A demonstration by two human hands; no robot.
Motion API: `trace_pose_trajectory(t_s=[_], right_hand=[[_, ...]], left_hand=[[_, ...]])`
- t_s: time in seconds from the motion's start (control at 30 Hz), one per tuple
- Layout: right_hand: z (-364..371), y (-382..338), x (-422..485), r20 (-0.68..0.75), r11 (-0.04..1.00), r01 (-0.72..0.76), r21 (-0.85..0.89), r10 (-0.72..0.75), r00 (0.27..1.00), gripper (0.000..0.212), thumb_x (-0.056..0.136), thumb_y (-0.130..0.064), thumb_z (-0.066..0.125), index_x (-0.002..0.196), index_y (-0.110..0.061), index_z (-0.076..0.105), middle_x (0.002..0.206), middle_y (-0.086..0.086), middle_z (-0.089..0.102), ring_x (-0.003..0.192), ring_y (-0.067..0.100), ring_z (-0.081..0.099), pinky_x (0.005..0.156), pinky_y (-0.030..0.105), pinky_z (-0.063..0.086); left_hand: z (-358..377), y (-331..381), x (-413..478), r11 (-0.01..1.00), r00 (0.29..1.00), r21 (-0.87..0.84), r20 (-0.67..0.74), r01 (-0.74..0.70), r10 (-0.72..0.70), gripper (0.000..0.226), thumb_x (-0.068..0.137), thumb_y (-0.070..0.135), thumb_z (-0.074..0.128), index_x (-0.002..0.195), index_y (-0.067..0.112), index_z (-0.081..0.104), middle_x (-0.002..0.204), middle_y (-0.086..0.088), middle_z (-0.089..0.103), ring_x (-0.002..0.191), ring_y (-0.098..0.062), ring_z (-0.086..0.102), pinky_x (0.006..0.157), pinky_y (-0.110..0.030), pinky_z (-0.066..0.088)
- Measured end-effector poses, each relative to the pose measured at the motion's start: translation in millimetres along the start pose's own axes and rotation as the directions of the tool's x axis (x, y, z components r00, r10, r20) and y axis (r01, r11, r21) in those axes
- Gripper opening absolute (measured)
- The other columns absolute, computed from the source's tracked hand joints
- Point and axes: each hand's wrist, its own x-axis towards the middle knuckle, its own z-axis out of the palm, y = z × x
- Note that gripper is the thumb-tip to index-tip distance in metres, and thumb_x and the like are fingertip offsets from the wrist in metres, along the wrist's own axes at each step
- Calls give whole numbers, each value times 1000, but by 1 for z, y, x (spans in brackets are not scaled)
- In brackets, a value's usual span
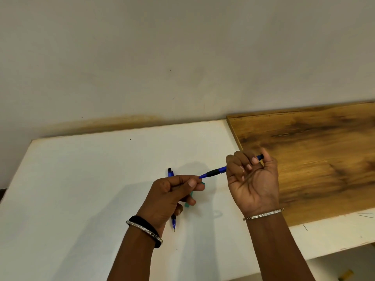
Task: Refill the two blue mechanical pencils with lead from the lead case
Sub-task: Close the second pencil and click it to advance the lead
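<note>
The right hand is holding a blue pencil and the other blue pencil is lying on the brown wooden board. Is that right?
Not quite. The right hand does hold a blue pencil, but the other blue pencil lies on the white table, partly under the left hand, not on the brown wooden board. The head view shows it.

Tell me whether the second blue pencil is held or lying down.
Lying down: the second pencil rests on the white table, both ends showing past the left hand over it.
</note>
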Motion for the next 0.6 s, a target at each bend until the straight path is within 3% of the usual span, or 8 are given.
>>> trace_pose_trajectory(t_s=[0.17,0.37,0.6], right_hand=[[1,-2,-3,16,999,38,-5,-38,999,31,80,-29,43,52,-16,36,47,-5,30,42,8,30,34,18,20],[0,-2,-2,9,998,56,28,-57,998,45,93,-38,33,53,-17,38,47,-5,30,41,7,30,33,18,21],[1,-3,-3,50,999,32,25,-33,998,47,94,-37,29,52,-17,37,46,-5,32,42,6,26,32,18,21]], left_hand=[[1,2,-1,1000,999,-25,44,4,-3,22,86,24,62,100,14,75,96,-3,77,57,-6,60,43,-17,35],[1,2,-2,999,998,-42,56,-6,8,30,76,34,63,97,17,75,97,-3,77,57,-7,60,43,-18,36],[2,1,-1,999,999,-52,42,7,-5,21,86,26,60,98,17,75,97,-4,77,56,-6,60,43,-17,36]])
